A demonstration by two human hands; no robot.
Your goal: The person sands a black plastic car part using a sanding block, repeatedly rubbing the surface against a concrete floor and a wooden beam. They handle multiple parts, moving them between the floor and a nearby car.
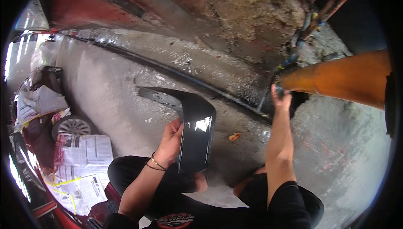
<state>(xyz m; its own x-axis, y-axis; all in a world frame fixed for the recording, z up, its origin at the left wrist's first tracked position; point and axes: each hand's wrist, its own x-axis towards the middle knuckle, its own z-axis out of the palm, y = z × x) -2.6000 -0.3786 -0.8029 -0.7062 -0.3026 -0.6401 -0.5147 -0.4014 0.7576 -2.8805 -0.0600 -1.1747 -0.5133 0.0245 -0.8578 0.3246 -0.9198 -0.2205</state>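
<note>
My left hand (pixel 170 143) is closed on the edge of a glossy black car trim panel (pixel 196 138). The panel is bent, with a long narrow arm pointing to the far left and a broad part hanging down in front of my knees. Wet-looking streaks and a bright reflection lie on its surface. My right arm is stretched forward, and my right hand (pixel 282 98) is beside the end of an orange pipe (pixel 336 80). Its fingers curl round a small dark thing (pixel 280 88), too small to name.
A wet channel (pixel 168 67) crosses the concrete floor below a stained wall (pixel 235 14). Near the pipe runs a blue hose or tube (pixel 289 61). A dry brown leaf (pixel 234 136) lies on the floor. At left stands a red car with newspaper masking (pixel 82 155) and a wheel (pixel 73 126).
</note>
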